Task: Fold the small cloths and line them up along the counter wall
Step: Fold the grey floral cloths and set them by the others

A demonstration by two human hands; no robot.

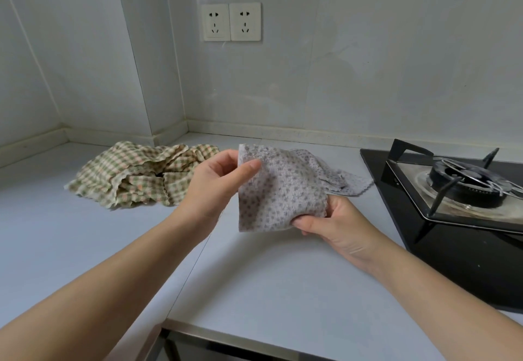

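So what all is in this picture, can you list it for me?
spotted cloth: one, grey, held above the counter, far end trailing toward the hob
checked cloths: crumpled heap, number unclear, green and cream, on the counter at left
sockets: two, cream, on the back wall
hob: one, black, at right
counter: one, pale grey
left hand: pinches the spotted cloth's top edge
right hand: grips its lower edge
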